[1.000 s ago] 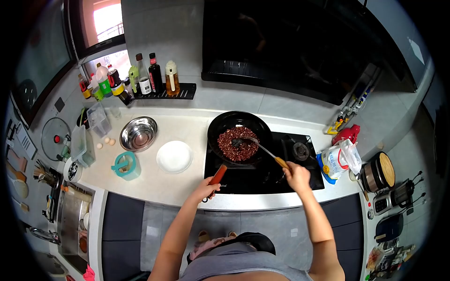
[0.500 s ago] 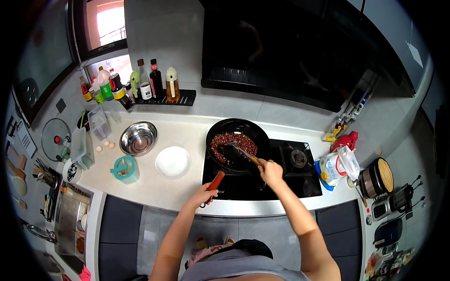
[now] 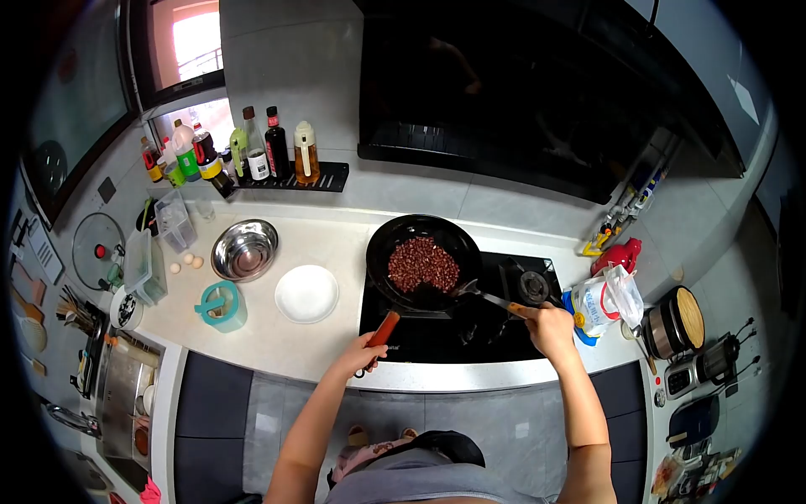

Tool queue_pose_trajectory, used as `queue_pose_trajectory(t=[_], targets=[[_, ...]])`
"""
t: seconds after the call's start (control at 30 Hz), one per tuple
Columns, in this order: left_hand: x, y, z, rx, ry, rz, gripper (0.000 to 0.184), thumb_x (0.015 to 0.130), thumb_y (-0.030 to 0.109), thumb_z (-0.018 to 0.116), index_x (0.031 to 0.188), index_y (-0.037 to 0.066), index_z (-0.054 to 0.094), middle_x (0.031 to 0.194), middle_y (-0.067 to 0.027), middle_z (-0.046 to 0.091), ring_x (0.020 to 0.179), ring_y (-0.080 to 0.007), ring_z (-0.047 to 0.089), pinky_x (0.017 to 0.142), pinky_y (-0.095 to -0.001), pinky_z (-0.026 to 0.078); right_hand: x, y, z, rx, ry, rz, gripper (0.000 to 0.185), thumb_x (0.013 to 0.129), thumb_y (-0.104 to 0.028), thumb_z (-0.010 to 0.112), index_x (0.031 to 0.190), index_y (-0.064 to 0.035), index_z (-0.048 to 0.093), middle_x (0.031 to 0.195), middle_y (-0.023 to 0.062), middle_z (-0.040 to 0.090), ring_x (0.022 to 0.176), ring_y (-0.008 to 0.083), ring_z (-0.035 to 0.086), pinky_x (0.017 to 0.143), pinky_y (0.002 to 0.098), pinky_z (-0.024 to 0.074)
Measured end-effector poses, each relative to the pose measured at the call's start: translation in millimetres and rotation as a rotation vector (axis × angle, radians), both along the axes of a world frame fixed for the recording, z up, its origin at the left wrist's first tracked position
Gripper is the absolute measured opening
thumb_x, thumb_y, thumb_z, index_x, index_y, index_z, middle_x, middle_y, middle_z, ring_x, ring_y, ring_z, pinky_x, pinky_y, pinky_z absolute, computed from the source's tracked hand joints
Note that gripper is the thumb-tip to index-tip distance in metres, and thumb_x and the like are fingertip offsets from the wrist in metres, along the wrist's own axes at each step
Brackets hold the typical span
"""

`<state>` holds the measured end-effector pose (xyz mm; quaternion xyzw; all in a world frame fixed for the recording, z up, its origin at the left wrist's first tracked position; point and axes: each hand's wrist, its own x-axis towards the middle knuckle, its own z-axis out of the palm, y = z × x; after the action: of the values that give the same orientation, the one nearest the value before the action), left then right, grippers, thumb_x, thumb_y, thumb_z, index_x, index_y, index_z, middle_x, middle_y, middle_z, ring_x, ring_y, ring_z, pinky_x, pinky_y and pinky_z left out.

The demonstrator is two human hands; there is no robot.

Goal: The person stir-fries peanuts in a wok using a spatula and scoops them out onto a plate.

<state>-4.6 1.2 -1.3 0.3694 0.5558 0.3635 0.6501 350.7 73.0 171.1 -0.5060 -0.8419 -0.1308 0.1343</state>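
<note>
Gripping wok [image 3: 459, 249], set left on stove [image 3: 428, 346], and spatula [image 3: 495, 299]

Clasping the wok's handle [image 3: 384, 328] in the closed left hand [image 3: 361, 354]; grasping the spatula in the closed right hand [image 3: 552, 329], with the blade [image 3: 467, 289] at the wok's near-right rim, beside red kernels [image 3: 422, 260] inside.

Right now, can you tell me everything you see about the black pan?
The pan is round, deep and black, with shiny sides, probably metal. It sits open side up on the left side of the hob. Its reddish-brown handle, which looks wooden, slants towards the near left, and the left hand grips it. Small reddish pieces cover much of its bottom. A spatula head is at the near right rim; whether it touches, I can't tell.
</note>
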Motion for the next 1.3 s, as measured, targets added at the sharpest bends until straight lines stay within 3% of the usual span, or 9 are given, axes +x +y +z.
queue_pose_trajectory(t=[0.23,0.5,0.57,0.63,0.83,0.97,1.1,1.23,1.3], targets=[[-1,-1,-3,0.037,-0.007,-0.002,0.038,0.085,0.015,0.058,0.120,0.005,0.046,0.078,-0.0054,0.058,0.051,-0.0094,0.048,0.042,-0.0246,0.039,-75,64,-70,0.006,0.165,-0.104,0.026,0.074,-0.019,0.065,0.100,-0.0163,0.066,0.072,0.0130,0.061,0.061,0.0301,0.061,0.056,0.0393,0.0499],[0,0,-6,0.039,-0.004,0.005,0.034,0.085,0.016,0.059,0.115,0.006,0.047,0.079,-0.0057,0.057,0.051,-0.0092,0.049,0.041,-0.0236,0.039,-33,68,-52,-0.167,0.435,-0.231,0.029,0.084,-0.025,0.058,0.105,-0.0055,0.064,0.083,0.0183,0.066,0.073,0.0297,0.065,0.068,0.0382,0.0504],[-1,0,-6,0.035,-0.013,-0.001,0.034,0.085,0.016,0.059,0.115,0.006,0.047,0.079,-0.0057,0.057,0.051,-0.0094,0.049,0.041,-0.0237,0.039,-2,89,-69,-0.396,0.611,-0.244,0.030,0.087,-0.024,0.055,0.103,-0.0003,0.063,0.074,0.0150,0.066,0.057,0.0211,0.062,0.054,0.0322,0.0485],[-2,0,-4,0.035,-0.029,-0.007,0.034,0.085,0.016,0.059,0.115,0.006,0.047,0.079,-0.0057,0.057,0.051,-0.0095,0.049,0.041,-0.0239,0.039,12,101,-69,-0.854,0.980,-0.392,0.023,0.091,-0.025,0.050,0.088,-0.0045,0.061,0.060,0.0072,0.059,0.040,0.0097,0.044,0.034,0.0237,0.0298],[-1,-1,1,0.033,-0.015,0.014,0.035,0.085,0.016,0.059,0.117,0.006,0.048,0.076,-0.0040,0.058,0.051,-0.0092,0.049,0.042,-0.0245,0.039,-23,136,-123,-1.366,1.322,-0.488,0.024,0.094,-0.028,0.044,0.105,-0.0086,0.053,0.060,0.0045,0.054,0.037,0.0052,0.036,0.031,0.0184,0.0265],[-1,-1,0,0.036,-0.029,0.018,0.037,0.085,0.016,0.059,0.118,0.006,0.048,0.077,-0.0045,0.058,0.050,-0.0095,0.049,0.041,-0.0246,0.039,-67,112,-132,-1.240,1.268,-0.346,0.021,0.090,-0.030,0.055,0.094,-0.0103,0.060,0.056,0.0000,0.050,0.037,0.0047,0.034,0.032,0.0206,0.0235],[-2,0,-4,0.037,-0.006,0.011,0.039,0.085,0.016,0.059,0.121,0.007,0.046,0.078,-0.0046,0.059,0.050,-0.0095,0.050,0.041,-0.0247,0.039,-56,85,-151,-0.735,1.030,0.008,0.027,0.085,-0.029,0.062,0.095,-0.0042,0.068,0.062,0.0015,0.059,0.049,0.0085,0.051,0.047,0.0240,0.0414],[-2,1,-6,0.017,0.012,-0.006,0.040,0.085,0.016,0.059,0.122,0.007,0.045,0.078,-0.0046,0.059,0.051,-0.0095,0.050,0.041,-0.0246,0.040,-37,13,-55,-0.199,0.411,0.089,0.025,0.076,-0.022,0.068,0.098,-0.0099,0.068,0.070,0.0126,0.064,0.061,0.0245,0.063,0.058,0.0345,0.0481],[-2,2,-6,0.021,0.008,-0.011,0.040,0.085,0.016,0.058,0.122,0.007,0.046,0.079,-0.0046,0.059,0.051,-0.0095,0.050,0.041,-0.0245,0.040,-25,-15,-13,-0.199,0.335,0.073,0.027,0.071,-0.020,0.070,0.096,-0.0104,0.069,0.071,0.0143,0.064,0.065,0.0288,0.062,0.059,0.0362,0.0487]])
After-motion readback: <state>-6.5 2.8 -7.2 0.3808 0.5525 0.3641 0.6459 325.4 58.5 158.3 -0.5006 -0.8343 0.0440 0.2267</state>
